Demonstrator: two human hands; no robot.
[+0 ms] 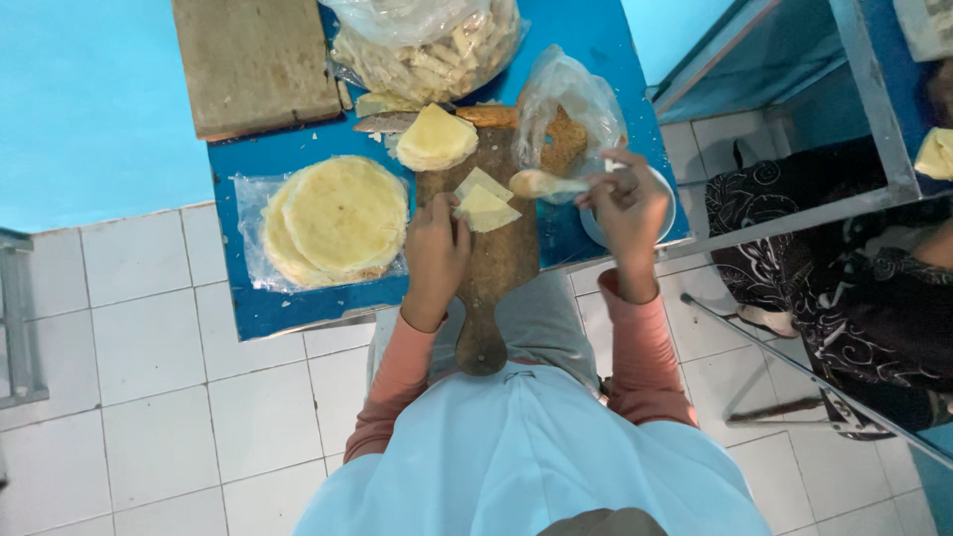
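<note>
While our left hand (435,250) presses its curled fingers on a pale wedge of flat dough (485,209), our right hand (628,203) is closed around the handle of one wooden spoon (544,184), whose bowl hovers just right of that wedge. We count two such wedges here, overlapping, both lying on the long wooden board (496,263) that runs from the table toward our lap. At the far end of the board sits one small stack of folded wedges (435,138). Just beyond it lies a knife (389,122). Right of the board, under our right hand, we see one light bowl (663,213), and beside it a clear bag with brown filling (568,119). Left of the board lies one stack of round flat sheets (338,218) on clear plastic. Farther off are one bag of pale pieces (427,50) and one worn wooden block (256,62), all on the blue table (288,308).
</note>
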